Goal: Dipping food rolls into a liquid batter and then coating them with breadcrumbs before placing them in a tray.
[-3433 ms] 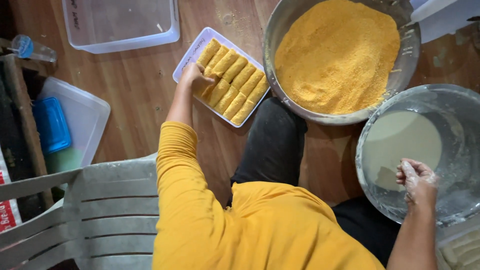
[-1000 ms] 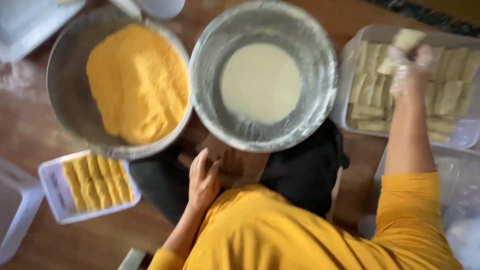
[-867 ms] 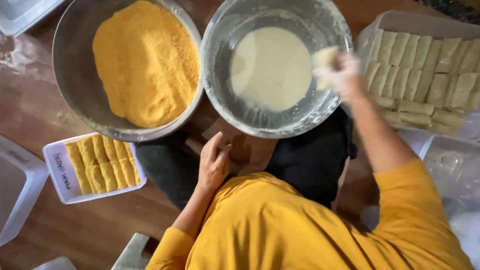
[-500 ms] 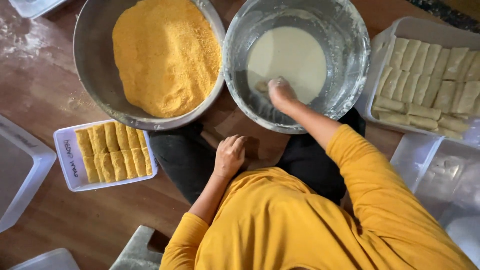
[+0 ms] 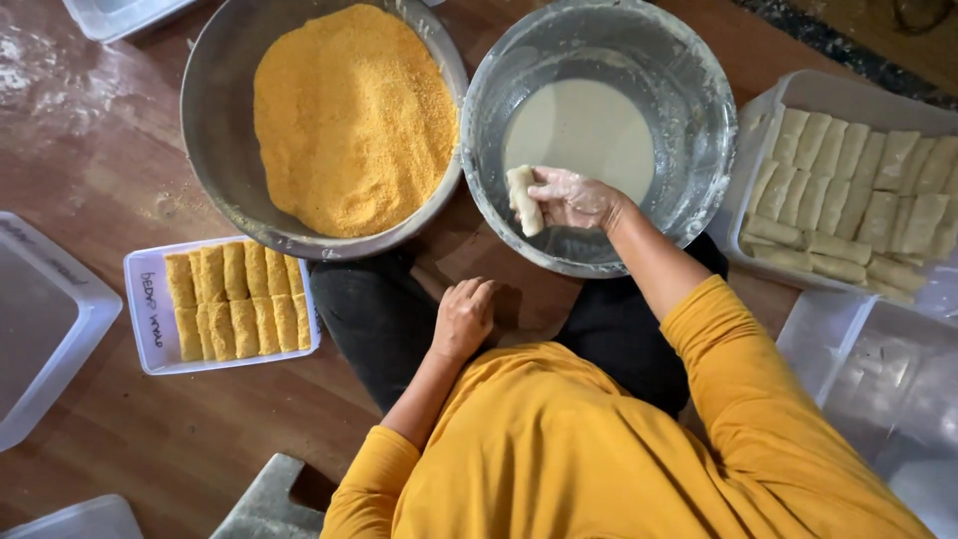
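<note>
From the head view, looking straight down at a person in a mustard-yellow top seated on a brown wooden floor (image 5: 130, 469). The right hand (image 5: 574, 198), coated in wet white batter, has its fingers closed round a pale, batter-covered roll of pastry (image 5: 523, 200), held upright over the near wall of a round metal bowl of thin cream-coloured batter (image 5: 699, 110). The roll sits at about seven o'clock in that bowl, above the bare metal and just clear of the batter pool.

The left hand (image 5: 462, 317) rests loosely curled and holding nothing on the person's dark trouser leg, at roughly seven o'clock from the batter bowl and well apart from the roll.

At nine o'clock from the batter bowl, almost touching it, stands a second round metal bowl heaped with orange-yellow breadcrumbs (image 5: 220, 110). Below that, at about seven o'clock from it, lies a shallow white plastic tray (image 5: 140, 329) with two rows of crumb-coated yellow rolls (image 5: 235, 314). At three o'clock from the batter bowl is a clear plastic tub (image 5: 798, 100) packed with pale uncoated rolls (image 5: 858, 200). More clear plastic tubs (image 5: 45, 339) lie at the edges.
</note>
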